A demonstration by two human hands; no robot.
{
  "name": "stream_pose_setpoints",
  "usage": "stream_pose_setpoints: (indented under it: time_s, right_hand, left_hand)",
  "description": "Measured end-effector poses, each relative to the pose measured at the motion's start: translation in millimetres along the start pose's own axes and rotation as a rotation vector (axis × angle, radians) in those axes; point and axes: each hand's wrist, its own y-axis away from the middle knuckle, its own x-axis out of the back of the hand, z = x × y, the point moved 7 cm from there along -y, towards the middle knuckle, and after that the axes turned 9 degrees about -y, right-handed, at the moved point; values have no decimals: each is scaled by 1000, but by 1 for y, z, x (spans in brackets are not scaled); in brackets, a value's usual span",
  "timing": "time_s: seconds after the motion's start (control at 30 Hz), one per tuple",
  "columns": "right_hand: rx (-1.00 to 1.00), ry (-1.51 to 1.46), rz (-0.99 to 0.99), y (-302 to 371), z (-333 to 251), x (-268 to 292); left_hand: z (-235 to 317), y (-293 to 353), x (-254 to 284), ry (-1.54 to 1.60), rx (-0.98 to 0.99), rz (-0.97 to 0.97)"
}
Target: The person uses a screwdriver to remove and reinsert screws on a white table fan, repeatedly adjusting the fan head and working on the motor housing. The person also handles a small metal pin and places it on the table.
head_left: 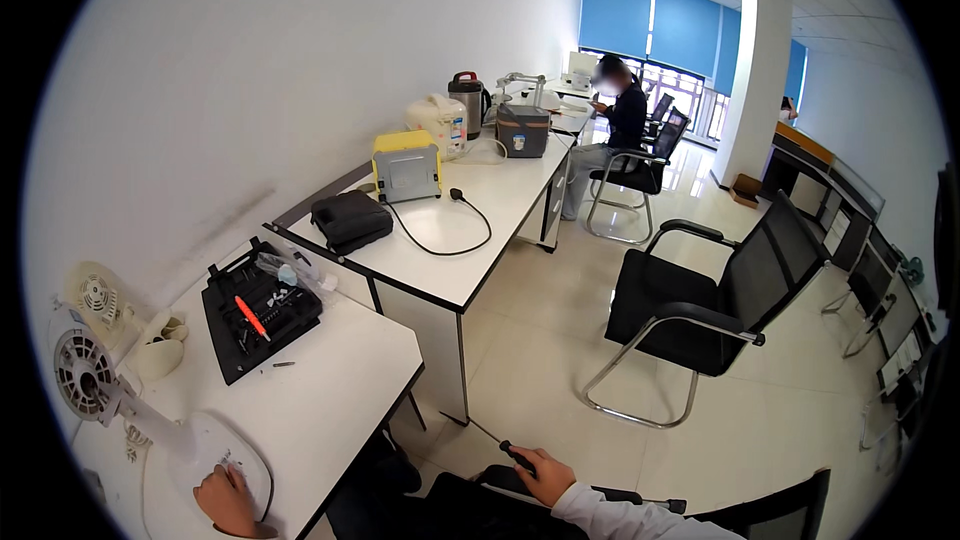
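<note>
My right hand (pixel 546 477) is wrapped round the black handle of a screwdriver (pixel 516 455), held off the table's right side. Its long thin shaft points up and to the left. My left hand (pixel 226 501) rests on the white base (pixel 200 432) of a small desk fan, fingers curled together. Whether they pinch anything is hidden. Small dark bits, perhaps screws, lie on the base by those fingers. The fan's round motor housing (pixel 84 372) stands on a tilted neck at the far left, without blades or a front guard showing.
An open black tool case (pixel 226 338) holds bits and a red-orange tool (pixel 252 318). A small metal bit (pixel 284 364) lies before it. A cream fan cover (pixel 95 292) leans at the wall. Nearby stand a second desk (pixel 440 265), a mesh chair (pixel 690 305) and a seated person (pixel 622 115).
</note>
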Motion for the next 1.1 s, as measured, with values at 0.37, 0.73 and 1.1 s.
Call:
stream_pose_setpoints:
  time_s: [0.37, 0.73, 1.1]
  right_hand:
    - [-19, 24, -11, -3, 7, -5]
    - [38, 23, 49, -12, -3, -10]
    - [33, -127, 36, -7, 2, -20]
  left_hand:
    - [-19, 0, -29, 19, 22, 19]
    - [-23, 2, 16, 390, 4, -34]
    - [-34, -4, 19, 714, -87, -388]
